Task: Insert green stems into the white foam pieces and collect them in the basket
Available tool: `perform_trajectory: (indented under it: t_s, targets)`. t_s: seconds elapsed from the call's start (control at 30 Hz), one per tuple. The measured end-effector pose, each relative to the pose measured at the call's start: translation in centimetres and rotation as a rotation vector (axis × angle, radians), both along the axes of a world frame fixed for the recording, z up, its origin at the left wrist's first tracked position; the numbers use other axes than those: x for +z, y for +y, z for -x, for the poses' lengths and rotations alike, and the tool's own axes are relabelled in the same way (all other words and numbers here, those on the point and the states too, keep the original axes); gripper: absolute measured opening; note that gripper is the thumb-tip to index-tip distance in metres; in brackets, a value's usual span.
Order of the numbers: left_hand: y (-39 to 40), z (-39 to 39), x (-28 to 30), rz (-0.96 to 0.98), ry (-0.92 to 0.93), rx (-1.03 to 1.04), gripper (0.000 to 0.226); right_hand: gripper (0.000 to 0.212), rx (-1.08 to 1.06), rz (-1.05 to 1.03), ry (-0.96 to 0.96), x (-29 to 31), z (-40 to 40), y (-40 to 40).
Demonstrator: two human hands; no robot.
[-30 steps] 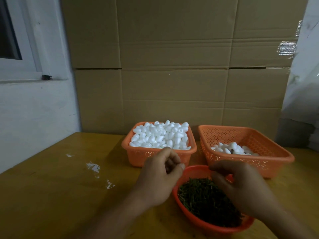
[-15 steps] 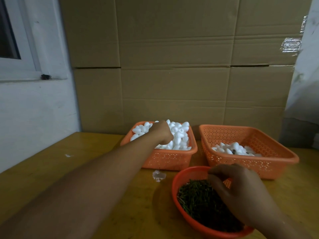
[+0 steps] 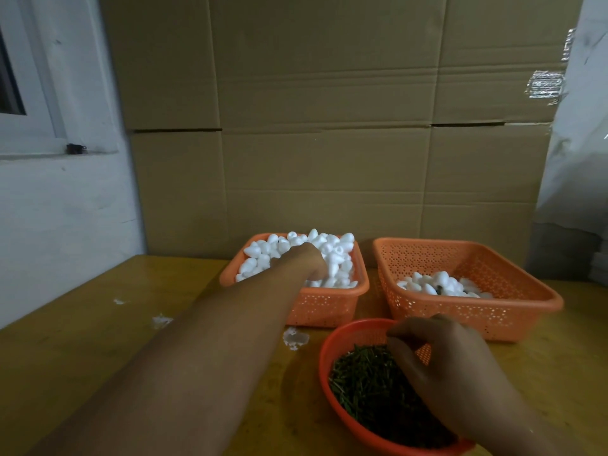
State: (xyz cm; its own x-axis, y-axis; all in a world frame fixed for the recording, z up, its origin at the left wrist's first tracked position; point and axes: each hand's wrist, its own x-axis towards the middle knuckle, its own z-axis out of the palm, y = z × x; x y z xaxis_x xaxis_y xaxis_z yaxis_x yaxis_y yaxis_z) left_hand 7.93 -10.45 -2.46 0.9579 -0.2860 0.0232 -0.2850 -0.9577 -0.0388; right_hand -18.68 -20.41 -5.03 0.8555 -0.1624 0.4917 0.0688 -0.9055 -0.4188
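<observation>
Since half a second ago, almost nothing has shifted: the left hand [image 3: 307, 260] stays sunk in the heap of white egg-shaped foam pieces [image 3: 332, 255] in the orange perforated plastic basket [image 3: 324, 302] at the centre of the frame, and the right hand [image 3: 450, 366] stays over the round red plastic bowl [image 3: 324, 360] of short green stems [image 3: 365, 383] at lower right.

By my judgement the task is early. The second orange perforated basket [image 3: 477, 315], at centre right, holds only a thin layer of finished foam pieces [image 3: 437, 286] (a dark stem end shows among them), while the supply basket is heaped above its rim and the bowl is well filled. Most of the work is left.

Left fingers are buried among the foam, curled downward; whether they already grip a piece I cannot tell. Right fingers [image 3: 399, 335] are bent, thumb and forefinger drawn close together just above the stems at the bowl's far side, as if pinching; whether a stem is between them I cannot tell.

White crumbs [image 3: 295, 339] lie on the yellow wooden table [image 3: 98, 340] between basket and bowl.
</observation>
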Motion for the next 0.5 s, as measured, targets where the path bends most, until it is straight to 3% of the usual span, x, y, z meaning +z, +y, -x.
perform_trajectory:
  t_s: [0.3, 0.37, 0.5]
  targets:
    - [0.7, 1.0, 1.2, 0.06, 0.048, 0.011, 0.082, 0.011, 0.012, 0.008, -0.003, -0.1, -0.1, -0.2]
    - [1.5, 1.7, 1.5, 0.249, 0.066, -0.002, 0.068, 0.011, 0.013, 0.007, -0.002, -0.1, -0.1, -0.2]
    - [3.2, 3.7, 1.2, 0.738, 0.043, -0.096, 0.019, 0.011, 0.015, 0.017, 0.019, -0.2, -0.1, -0.1]
